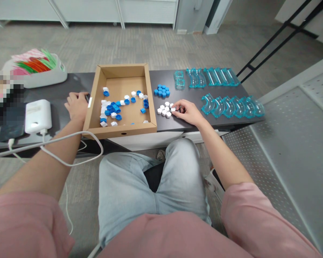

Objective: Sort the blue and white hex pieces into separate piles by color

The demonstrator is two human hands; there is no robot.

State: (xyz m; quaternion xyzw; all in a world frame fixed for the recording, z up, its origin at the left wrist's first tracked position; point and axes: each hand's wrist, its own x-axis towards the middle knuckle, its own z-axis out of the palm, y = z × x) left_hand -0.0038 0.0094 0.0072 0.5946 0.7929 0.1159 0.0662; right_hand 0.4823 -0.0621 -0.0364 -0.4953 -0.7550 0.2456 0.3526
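Observation:
At the right edge of a cluster of white hexagonal pieces (163, 110), my right hand (187, 111) has its thumb and fingers closed on a white hexagonal piece (173, 109). Just behind that cluster sits a tight group of blue hexagonal pieces (162, 91). My left hand (77, 105) rests on the dark tabletop, against the left side of the cardboard box (121, 129), with its fingers apart. A small dark object (87, 97) shows by its fingertips, too little to name. Loose blue and white pieces (111, 109) lie scattered inside the box.
Teal clear plastic parts stand in rows at the right: curved ones (233, 106), straight ones (222, 77) and small square ones (179, 79). At the left are a white power adapter (38, 116), a phone (12, 123) and a white tub (47, 80). A white cable (70, 136) crosses over my left forearm.

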